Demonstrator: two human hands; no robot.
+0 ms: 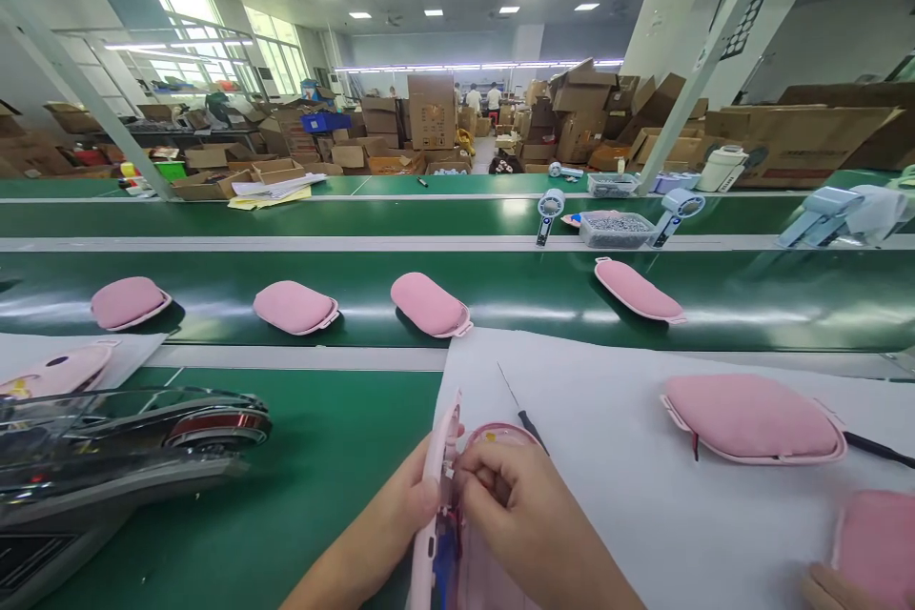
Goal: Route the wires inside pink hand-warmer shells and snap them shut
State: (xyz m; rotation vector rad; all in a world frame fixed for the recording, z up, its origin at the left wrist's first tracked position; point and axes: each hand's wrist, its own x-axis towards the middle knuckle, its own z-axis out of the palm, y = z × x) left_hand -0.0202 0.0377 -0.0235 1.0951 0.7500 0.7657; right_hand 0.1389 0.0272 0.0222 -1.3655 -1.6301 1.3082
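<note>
Low in the centre, an opened pink case (423, 553) stands on edge with its two halves apart. My left hand (400, 505) is closed around the left half. My right hand (511, 496) has its fingers pinched between the halves, at the upper inside; whatever small part they hold is hidden. Blue and red parts show inside the case, below my fingers. Just beyond my right hand, a screwdriver (530, 427) with a black handle lies on the white sheet (593, 400).
Pink cases (429, 303) lie spaced along the green conveyor (529, 291). A larger pink case (758, 415) rests on the sheet to the right. At lower right, another person's hand (829, 588) touches a pink piece (878, 543). A dark, transparent-topped device (129, 457) occupies the left.
</note>
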